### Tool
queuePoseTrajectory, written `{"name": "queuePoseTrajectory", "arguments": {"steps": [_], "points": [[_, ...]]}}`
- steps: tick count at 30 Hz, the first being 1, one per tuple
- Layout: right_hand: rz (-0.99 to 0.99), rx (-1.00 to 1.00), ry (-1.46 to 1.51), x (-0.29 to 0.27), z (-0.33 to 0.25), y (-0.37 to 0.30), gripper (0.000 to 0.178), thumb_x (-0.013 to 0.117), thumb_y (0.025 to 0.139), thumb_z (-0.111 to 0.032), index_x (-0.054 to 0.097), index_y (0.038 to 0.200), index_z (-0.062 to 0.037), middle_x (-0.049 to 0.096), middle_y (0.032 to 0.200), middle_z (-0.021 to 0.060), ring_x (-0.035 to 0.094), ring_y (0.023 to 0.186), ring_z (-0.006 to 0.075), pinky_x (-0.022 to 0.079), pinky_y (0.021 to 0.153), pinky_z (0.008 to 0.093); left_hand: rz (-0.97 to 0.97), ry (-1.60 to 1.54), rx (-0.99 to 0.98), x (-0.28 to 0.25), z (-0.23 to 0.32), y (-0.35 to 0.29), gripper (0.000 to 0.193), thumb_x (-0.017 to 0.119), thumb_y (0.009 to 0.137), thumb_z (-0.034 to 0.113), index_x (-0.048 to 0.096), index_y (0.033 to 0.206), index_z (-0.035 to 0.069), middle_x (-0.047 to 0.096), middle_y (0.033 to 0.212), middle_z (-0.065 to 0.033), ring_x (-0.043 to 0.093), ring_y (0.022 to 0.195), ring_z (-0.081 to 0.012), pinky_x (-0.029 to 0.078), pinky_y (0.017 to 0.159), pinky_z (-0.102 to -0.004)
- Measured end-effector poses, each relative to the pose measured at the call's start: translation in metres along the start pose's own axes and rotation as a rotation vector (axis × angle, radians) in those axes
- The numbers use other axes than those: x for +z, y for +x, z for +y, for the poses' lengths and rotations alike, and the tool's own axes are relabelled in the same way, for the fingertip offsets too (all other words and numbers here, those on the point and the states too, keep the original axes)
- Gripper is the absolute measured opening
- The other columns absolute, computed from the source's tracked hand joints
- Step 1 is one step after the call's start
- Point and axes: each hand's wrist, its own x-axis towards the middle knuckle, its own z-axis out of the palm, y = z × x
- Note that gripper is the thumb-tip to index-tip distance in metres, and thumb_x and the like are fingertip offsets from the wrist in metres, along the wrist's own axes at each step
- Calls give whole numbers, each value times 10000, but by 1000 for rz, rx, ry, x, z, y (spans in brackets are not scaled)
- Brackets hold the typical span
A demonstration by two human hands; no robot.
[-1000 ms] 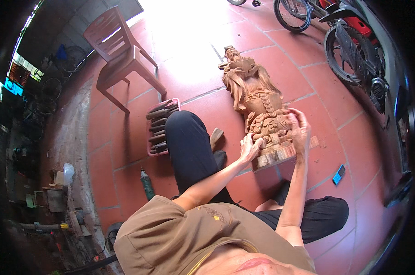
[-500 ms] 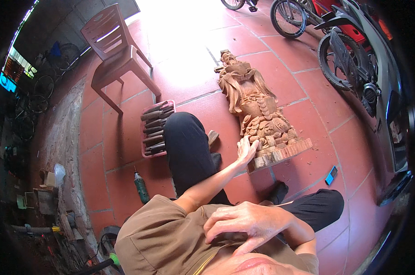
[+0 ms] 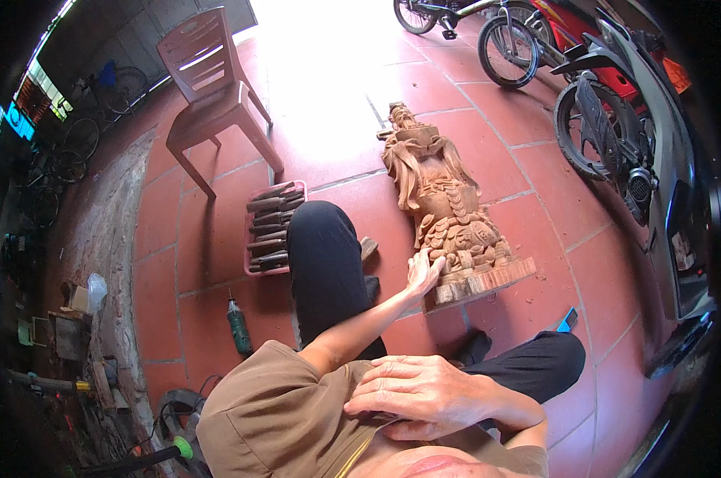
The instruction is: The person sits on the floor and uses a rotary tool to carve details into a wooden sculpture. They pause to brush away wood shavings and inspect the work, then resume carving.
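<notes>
A carved wooden statue (image 3: 448, 195) of a robed figure stands on the tiled floor before me, its thick base (image 3: 484, 284) toward me. My left hand (image 3: 424, 273) rests against the statue's lower left side just above the base, fingers stretched out and touching the carving. Across my chest lies my right hand (image 3: 424, 392), fingers extended flat on my brown shirt (image 3: 265, 414) near the collar. Its thumb is partly tucked beneath, and I see no tool in either hand.
Left of my knee sits a pink basket (image 3: 300, 188) of several dark-handled tools. A green power drill (image 3: 238, 328) lies nearer. Beyond stands a brown plastic chair (image 3: 209, 111). At right are a motorbike (image 3: 615, 119) and a blue phone (image 3: 568, 320); a wood block (image 3: 368, 248) lies beside my leg.
My right hand has settled flatter onto my shirt, its fingers closer together. My left hand stays against the statue. The view has shifted slightly, and my right knee now partly covers the phone.
</notes>
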Motion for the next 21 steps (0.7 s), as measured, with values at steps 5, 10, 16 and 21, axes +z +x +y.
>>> {"name": "queuePoseTrajectory", "arguments": {"steps": [5, 10, 16, 21], "points": [[14, -64, -14, -2, 3, -3, 431, 677, 737, -168, 577, 1142, -60, 608, 1083, 92, 574, 1042, 282, 487, 893, 377, 2, 14, 15, 2, -2, 1, 634, 557, 844, 453, 435, 1304, 34, 483, 1271, -232, 424, 1166, -403, 354, 1004, -476], [-5, -157, 171, -23, 9, -2, 267, 634, 823, -154, 625, 1056, -24, 621, 1062, 109, 585, 1016, 299, 498, 874, 395, 31, 14, 10, 3, -2, -2, 615, 562, 850, 441, 442, 1296, 35, 491, 1259, -229, 425, 1165, -398, 356, 999, -478], [-15, -209, 668, -25, 30, -3, 211, 570, 880, -111, 682, 974, 42, 671, 1019, 158, 626, 999, 345, 461, 937, 465, 60, 14, 27, 6, 1, -4, 586, 557, 864, 429, 446, 1284, 37, 493, 1252, -228, 425, 1158, -403, 352, 999, -478], [-21, -202, 1114, -15, 38, -6, 235, 596, 851, -126, 688, 858, 90, 672, 878, 226, 645, 920, 400, 434, 939, 533, 74, 6, 51, 9, 0, -4, 578, 555, 871, 424, 441, 1279, 31, 493, 1243, -237, 424, 1146, -420, 352, 991, -484]]}}
